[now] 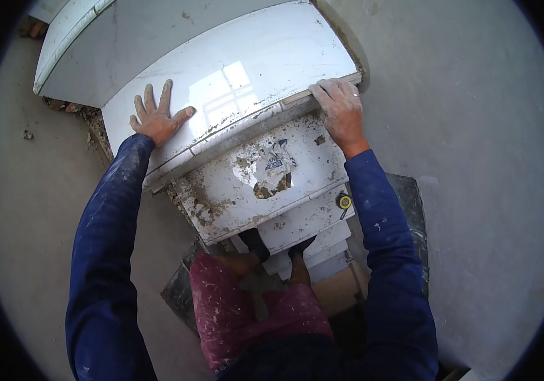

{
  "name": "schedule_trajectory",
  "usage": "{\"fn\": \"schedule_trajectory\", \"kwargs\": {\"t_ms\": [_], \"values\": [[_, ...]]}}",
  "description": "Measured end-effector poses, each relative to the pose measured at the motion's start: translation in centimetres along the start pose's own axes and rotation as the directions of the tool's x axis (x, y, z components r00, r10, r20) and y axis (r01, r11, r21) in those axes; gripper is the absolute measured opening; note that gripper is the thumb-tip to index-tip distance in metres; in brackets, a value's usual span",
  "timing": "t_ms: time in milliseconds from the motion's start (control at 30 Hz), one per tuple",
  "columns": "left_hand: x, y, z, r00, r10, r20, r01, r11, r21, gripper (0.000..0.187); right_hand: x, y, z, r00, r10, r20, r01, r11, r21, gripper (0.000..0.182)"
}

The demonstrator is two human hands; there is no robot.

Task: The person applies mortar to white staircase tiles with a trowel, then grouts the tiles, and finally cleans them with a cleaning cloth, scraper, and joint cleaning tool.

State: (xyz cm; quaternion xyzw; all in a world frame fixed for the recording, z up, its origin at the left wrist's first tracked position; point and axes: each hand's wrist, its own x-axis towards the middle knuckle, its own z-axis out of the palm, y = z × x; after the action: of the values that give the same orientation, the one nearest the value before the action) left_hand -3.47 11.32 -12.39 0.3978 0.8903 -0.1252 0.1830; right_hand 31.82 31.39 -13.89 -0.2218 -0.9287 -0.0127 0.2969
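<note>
A glossy, curved white tile (176, 57) covers the top of an upper step, and window light reflects on its face. My left hand (157, 120) lies flat on the left part of this tile with its fingers spread. At the tile's right front corner, my right hand (342, 114) is closed over the edge, its fingers bent and close together; their tips are partly hidden. Pale dust coats both hands. Along the front runs a narrow white edge strip (234, 132), speckled with mortar.
One step lower, mortar crumbs and a torn printed bag (277, 162) lie on a dirty white tread (221, 197). A yellow and black tape measure (344, 201) rests below, near my right forearm. Grey walls (475, 159) flank the stairs; another riser (145, 41) curves behind.
</note>
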Motion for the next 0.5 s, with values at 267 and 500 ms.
{"fn": "schedule_trajectory", "kwargs": {"t_ms": [267,500], "values": [[-0.04,-0.01,-0.2,1.0,0.002,0.0,-0.002,1.0,-0.004,0.11,0.57,0.84,-0.05,1.0,-0.007,-0.006,0.007,1.0,-0.026,0.041],[0.25,0.16,-0.07,1.0,0.006,-0.007,-0.006,1.0,0.001,0.111,0.29,0.97,-0.2,1.0,0.007,0.003,-0.007,1.0,-0.024,0.033]]}}
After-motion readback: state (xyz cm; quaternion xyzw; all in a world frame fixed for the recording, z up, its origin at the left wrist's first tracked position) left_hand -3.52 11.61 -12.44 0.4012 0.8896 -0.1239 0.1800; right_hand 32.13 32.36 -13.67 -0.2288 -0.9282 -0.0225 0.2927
